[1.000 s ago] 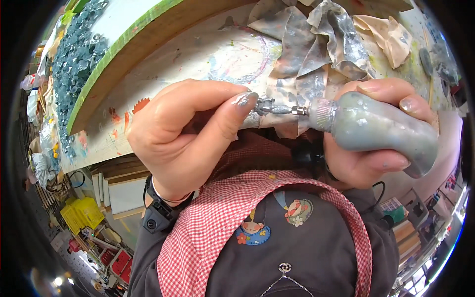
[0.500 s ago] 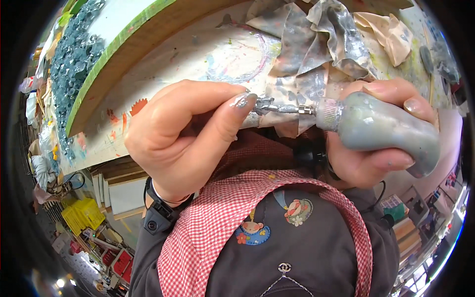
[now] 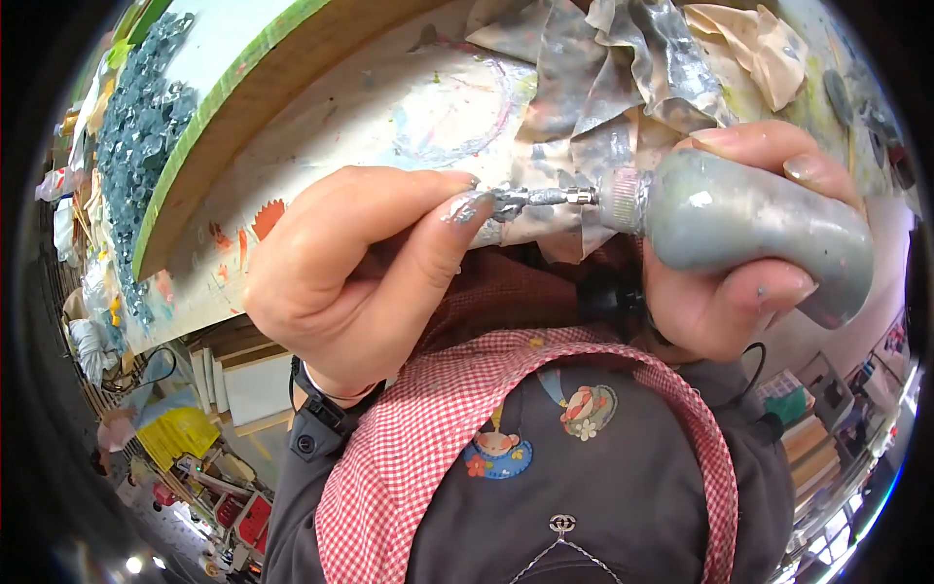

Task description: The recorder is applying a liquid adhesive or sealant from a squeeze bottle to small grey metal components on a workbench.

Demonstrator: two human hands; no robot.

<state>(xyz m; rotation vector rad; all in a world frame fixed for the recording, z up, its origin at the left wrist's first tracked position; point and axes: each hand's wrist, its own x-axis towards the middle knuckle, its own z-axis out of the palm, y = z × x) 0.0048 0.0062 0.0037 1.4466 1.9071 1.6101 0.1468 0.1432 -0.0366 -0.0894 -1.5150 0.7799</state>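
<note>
Head view: left fisheye of a side-by-side pair — head-worn, facing steeply downward. The left hand (image 3: pixel 355 273) and right hand (image 3: pixel 700 313) appear close, mid-frame; torso (image 3: pixel 555 472) below, worktable (image 3: pixel 336 146) above — edges bowed.

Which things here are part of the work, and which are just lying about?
In use:
grey bottle, in the right hand
small grey piece, pinched by the left hand

Apparently just lying about:
stained, crumpled cloths
heap of bluish glassy pieces
green-edged board
</note>
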